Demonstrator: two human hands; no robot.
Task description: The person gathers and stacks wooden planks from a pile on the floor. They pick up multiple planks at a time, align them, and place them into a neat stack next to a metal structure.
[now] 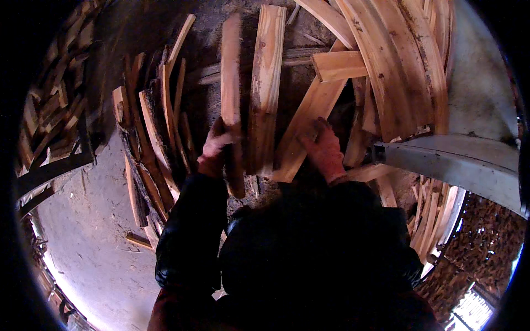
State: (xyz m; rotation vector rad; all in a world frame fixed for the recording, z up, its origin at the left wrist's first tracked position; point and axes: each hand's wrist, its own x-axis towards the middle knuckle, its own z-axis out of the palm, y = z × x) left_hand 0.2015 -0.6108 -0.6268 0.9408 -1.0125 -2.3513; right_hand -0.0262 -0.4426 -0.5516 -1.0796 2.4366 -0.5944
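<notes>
My left hand (pixel 214 150) grips the lower part of a long reddish wooden slat (pixel 231 83) that stands upright in front of me. Right beside it lies a paler flat board (pixel 265 83), apart from the hand. My right hand (pixel 323 150) rests with bent fingers on a slanted pale board (pixel 309 116) that leans up to the right. A short cross piece (pixel 339 65) lies over the top of that slanted board. My dark sleeves and jacket fill the lower middle of the view.
Curved wooden slats (pixel 386 60) are stacked at the upper right over a grey metal surface (pixel 458 163). More thin slats (pixel 152 138) lean in a pile at the left. A dusty grey floor (pixel 88 220) spreads at lower left, and stacked wood (pixel 430 220) lies at the lower right.
</notes>
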